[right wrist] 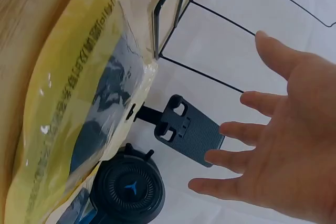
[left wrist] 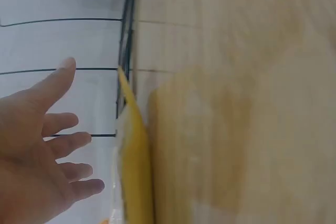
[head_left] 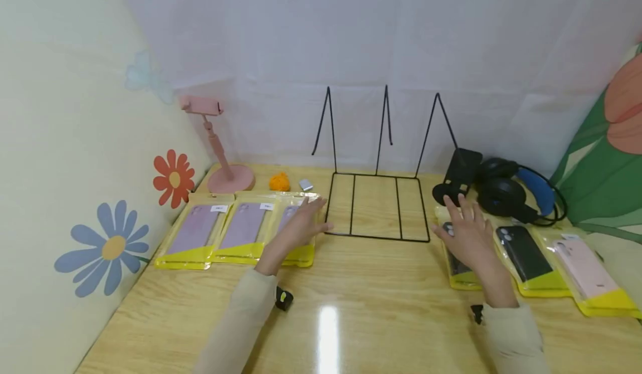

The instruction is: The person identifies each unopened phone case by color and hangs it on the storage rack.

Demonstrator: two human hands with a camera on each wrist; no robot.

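My left hand point(head_left: 302, 223) hovers over the rightmost of three packaged purple phone cases point(head_left: 244, 223) on the left side, its fingers spread and nothing held. In the left wrist view that hand point(left wrist: 44, 150) shows loosely extended fingers beside the yellow edge of a package point(left wrist: 137, 166). My right hand point(head_left: 468, 237) is above a packaged dark phone case point(head_left: 458, 268), fingers straight and apart. The right wrist view shows the hand point(right wrist: 294, 145) holding nothing, apart from the package point(right wrist: 79, 93). A black wire rack point(head_left: 377, 236) stands between the hands.
A pink phone stand point(head_left: 230, 179), an orange fuzzy ball point(head_left: 280, 182) and a small silvery item point(head_left: 306, 185) stand back left. Back right are a black phone stand point(head_left: 462, 169) and headphones point(head_left: 501, 195). A black case package point(head_left: 529, 254) and a pink one point(head_left: 589, 268) lie right.
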